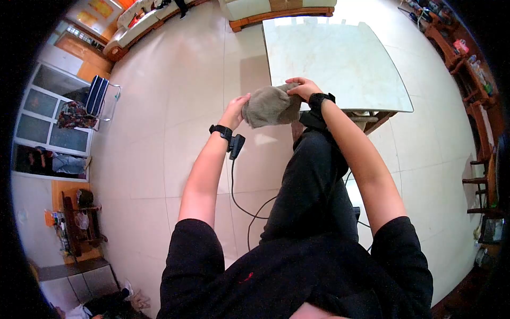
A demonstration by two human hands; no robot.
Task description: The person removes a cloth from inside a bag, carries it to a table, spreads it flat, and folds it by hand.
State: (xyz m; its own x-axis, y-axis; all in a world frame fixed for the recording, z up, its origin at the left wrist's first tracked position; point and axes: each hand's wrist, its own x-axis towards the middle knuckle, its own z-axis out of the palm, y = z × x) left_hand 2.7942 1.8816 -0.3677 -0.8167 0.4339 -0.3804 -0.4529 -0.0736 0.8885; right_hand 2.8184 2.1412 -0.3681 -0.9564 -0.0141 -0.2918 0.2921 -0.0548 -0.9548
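A grey-brown soft cap (270,106) hangs in the air between my two hands, just off the near left corner of the table. My left hand (235,111) grips its left edge, the fingers mostly behind the cloth. On the opposite side, my right hand (305,89) pinches the upper right edge between thumb and fingers. The crown looks rounded and a little creased. Each wrist wears a black strap with a small device, and a cable runs down from the left one.
The pale-topped table (329,64) stands ahead on the right, close to my raised knee (313,154). Beyond it is a sofa (279,11). A folding chair (95,101) stands far left; wooden furniture (473,95) lines the right wall. A black cable (249,215) loops over the tiled floor.
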